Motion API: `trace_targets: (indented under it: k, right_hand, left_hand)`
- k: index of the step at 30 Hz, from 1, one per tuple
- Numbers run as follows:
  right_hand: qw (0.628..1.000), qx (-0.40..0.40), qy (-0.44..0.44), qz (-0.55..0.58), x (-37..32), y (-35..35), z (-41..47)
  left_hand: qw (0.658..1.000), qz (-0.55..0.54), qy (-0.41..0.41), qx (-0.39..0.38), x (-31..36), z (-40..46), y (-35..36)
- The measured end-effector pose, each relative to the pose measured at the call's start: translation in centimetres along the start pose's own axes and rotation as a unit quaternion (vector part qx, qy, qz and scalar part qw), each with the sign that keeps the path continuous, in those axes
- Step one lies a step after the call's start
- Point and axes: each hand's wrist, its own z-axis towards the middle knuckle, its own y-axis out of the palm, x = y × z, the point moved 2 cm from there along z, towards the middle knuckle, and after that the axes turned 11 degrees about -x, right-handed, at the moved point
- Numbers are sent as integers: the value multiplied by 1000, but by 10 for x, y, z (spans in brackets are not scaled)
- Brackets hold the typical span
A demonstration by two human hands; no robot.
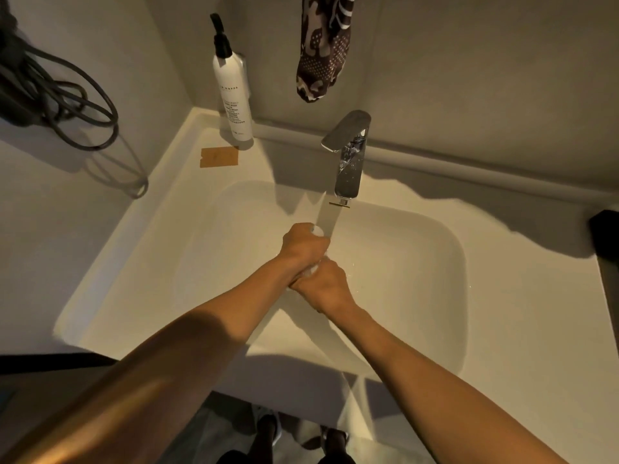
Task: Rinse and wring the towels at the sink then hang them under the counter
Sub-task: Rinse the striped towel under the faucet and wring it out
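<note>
Over the white sink basin point(418, 262), my left hand point(303, 244) and my right hand point(326, 286) are clenched one behind the other around a rolled white towel point(316, 231). Only small white bits of the towel show at the top of my left fist and between the two hands. A stream of water falls from the chrome faucet point(350, 162) right beside my left fist. My right hand sits nearer to me, touching the left.
A white pump bottle point(232, 95) stands at the sink's back left corner, with an orange card point(219, 156) lying beside it. A brown patterned cloth point(323, 48) hangs on the wall. Dark cables point(57, 98) hang at left. A dark object point(604, 236) sits at the right edge.
</note>
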Motion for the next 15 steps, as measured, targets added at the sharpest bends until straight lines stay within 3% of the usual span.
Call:
trace_targets:
  k: [7, 15]
  right_hand:
    - [995, 44, 37, -78, 40, 33, -4]
    - [992, 4, 66, -109, 65, 51, -25]
  left_hand:
    - [997, 30, -71, 17, -47, 4, 27]
    - [994, 36, -99, -9, -79, -7, 36]
